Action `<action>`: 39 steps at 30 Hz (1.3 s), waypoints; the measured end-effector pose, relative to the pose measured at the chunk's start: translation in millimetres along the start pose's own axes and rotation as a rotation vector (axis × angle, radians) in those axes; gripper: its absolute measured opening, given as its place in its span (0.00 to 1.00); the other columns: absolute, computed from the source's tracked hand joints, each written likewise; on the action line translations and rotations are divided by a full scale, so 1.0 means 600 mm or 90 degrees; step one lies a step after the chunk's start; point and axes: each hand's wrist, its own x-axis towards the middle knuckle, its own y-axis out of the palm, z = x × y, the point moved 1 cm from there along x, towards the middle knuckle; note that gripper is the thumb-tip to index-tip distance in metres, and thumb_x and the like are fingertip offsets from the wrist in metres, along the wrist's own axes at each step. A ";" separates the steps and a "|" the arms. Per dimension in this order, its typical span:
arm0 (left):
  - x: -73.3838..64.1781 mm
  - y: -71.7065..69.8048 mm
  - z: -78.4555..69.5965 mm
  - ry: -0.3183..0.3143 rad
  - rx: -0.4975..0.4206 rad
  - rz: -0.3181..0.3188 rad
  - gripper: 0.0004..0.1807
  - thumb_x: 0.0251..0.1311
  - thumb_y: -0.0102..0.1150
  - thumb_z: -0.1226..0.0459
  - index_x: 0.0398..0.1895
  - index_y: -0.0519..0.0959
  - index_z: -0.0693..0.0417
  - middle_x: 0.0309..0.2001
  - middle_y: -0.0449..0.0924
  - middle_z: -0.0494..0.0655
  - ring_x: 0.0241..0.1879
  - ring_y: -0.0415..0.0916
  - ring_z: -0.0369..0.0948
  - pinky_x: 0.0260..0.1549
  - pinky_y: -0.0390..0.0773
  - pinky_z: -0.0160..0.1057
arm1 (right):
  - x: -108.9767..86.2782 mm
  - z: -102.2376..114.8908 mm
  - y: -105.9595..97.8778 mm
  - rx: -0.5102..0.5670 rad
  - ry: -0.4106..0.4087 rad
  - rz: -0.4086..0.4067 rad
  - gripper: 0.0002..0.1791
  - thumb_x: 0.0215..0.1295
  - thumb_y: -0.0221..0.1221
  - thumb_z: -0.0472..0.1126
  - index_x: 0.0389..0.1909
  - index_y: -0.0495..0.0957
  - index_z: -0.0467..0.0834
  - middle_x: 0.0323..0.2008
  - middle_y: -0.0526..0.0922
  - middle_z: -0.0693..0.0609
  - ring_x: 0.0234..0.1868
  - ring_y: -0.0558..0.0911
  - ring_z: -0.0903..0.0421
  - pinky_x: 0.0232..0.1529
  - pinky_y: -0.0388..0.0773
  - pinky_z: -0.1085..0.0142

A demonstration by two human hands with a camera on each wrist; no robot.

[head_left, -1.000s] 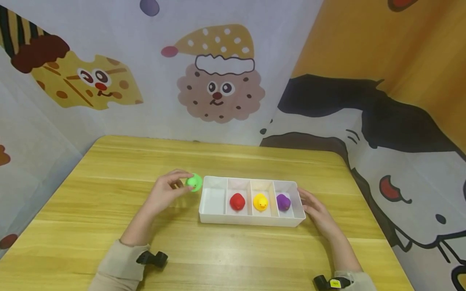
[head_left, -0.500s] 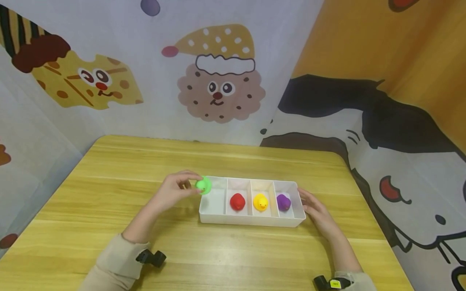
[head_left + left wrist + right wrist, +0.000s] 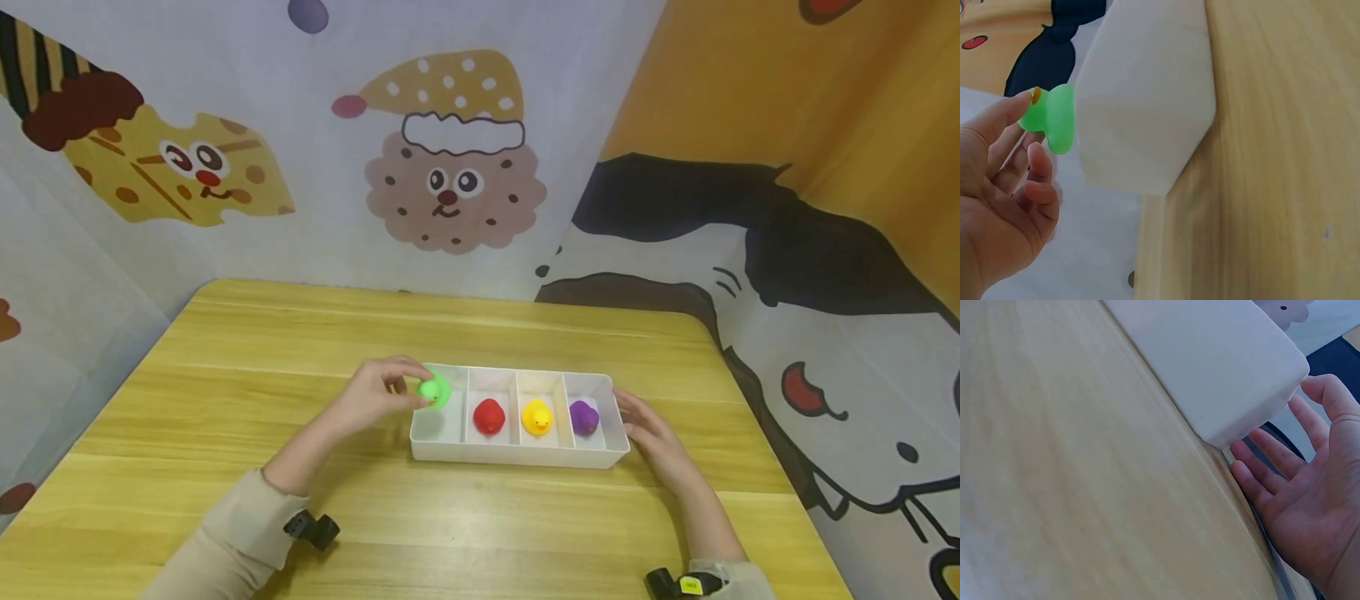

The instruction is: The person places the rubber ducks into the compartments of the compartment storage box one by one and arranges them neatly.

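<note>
My left hand (image 3: pixel 378 390) pinches a green rubber duck (image 3: pixel 432 390) by its head, between thumb and fingers. The duck is held over the leftmost compartment of a white divided box (image 3: pixel 517 454); in the left wrist view the green duck (image 3: pixel 1057 119) shows at the box's top edge. A red duck (image 3: pixel 489 416), a yellow duck (image 3: pixel 537 417) and a purple duck (image 3: pixel 584 417) sit one each in the other compartments. At the box's right end, my right hand (image 3: pixel 660 437) rests its fingertips against the wall, fingers relaxed, as the right wrist view also shows.
The box stands on a wooden table (image 3: pixel 300 325) with light grain. Behind the table hangs a curtain (image 3: pixel 285 258) printed with cartoon figures. A small black camera (image 3: pixel 311 529) is strapped on the left sleeve, another camera (image 3: pixel 678 583) on the right.
My left hand has carried the green duck rightward, from beside the box's left end to over its leftmost compartment. The right hand and the box have stayed in place.
</note>
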 end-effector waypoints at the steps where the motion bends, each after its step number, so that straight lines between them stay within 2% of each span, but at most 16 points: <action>1: 0.001 0.002 0.001 0.000 -0.001 0.005 0.14 0.49 0.72 0.66 0.42 0.85 0.51 0.43 0.81 0.42 0.27 0.72 0.44 0.22 0.73 0.33 | 0.000 0.000 0.000 -0.001 -0.001 0.000 0.27 0.72 0.47 0.32 0.70 0.56 0.33 0.67 0.63 0.41 0.60 0.71 0.62 0.56 0.66 0.72; 12: 0.008 0.013 0.013 -0.020 0.009 0.030 0.15 0.48 0.73 0.67 0.41 0.84 0.52 0.42 0.81 0.42 0.25 0.72 0.42 0.19 0.72 0.33 | 0.000 0.003 0.002 -0.002 -0.002 -0.004 0.27 0.71 0.48 0.32 0.69 0.56 0.33 0.67 0.64 0.42 0.60 0.70 0.62 0.56 0.66 0.72; 20: 0.013 0.021 0.010 -0.049 0.018 0.040 0.15 0.48 0.72 0.69 0.42 0.84 0.58 0.46 0.81 0.50 0.24 0.70 0.42 0.16 0.68 0.31 | 0.000 0.004 0.000 -0.013 0.014 -0.004 0.27 0.72 0.47 0.33 0.70 0.56 0.35 0.68 0.60 0.35 0.60 0.70 0.63 0.57 0.66 0.73; 22: 0.015 0.022 0.022 -0.053 0.028 0.043 0.15 0.48 0.73 0.69 0.41 0.84 0.56 0.47 0.81 0.49 0.23 0.69 0.41 0.15 0.67 0.31 | 0.000 0.004 0.001 -0.014 0.017 -0.004 0.27 0.72 0.48 0.33 0.70 0.56 0.36 0.68 0.60 0.37 0.60 0.70 0.63 0.56 0.66 0.72; 26: 0.016 0.022 0.030 -0.059 0.038 0.048 0.14 0.47 0.73 0.67 0.40 0.85 0.53 0.47 0.81 0.47 0.22 0.69 0.40 0.15 0.68 0.31 | 0.000 0.005 0.001 -0.011 0.018 -0.005 0.28 0.72 0.48 0.33 0.70 0.56 0.36 0.68 0.63 0.43 0.60 0.70 0.63 0.57 0.65 0.72; 32: 0.017 0.026 0.037 -0.052 0.047 0.054 0.14 0.47 0.73 0.68 0.40 0.85 0.53 0.47 0.81 0.48 0.20 0.69 0.39 0.15 0.69 0.32 | 0.000 0.004 0.002 -0.004 0.015 -0.006 0.28 0.71 0.48 0.33 0.70 0.56 0.35 0.67 0.66 0.48 0.60 0.70 0.62 0.56 0.66 0.72; 39: 0.021 0.030 0.046 -0.036 0.067 0.072 0.14 0.46 0.73 0.67 0.39 0.85 0.53 0.46 0.81 0.47 0.20 0.68 0.39 0.18 0.71 0.34 | 0.000 0.003 0.001 -0.007 0.015 -0.007 0.28 0.71 0.48 0.33 0.70 0.56 0.36 0.67 0.64 0.43 0.60 0.70 0.62 0.56 0.66 0.72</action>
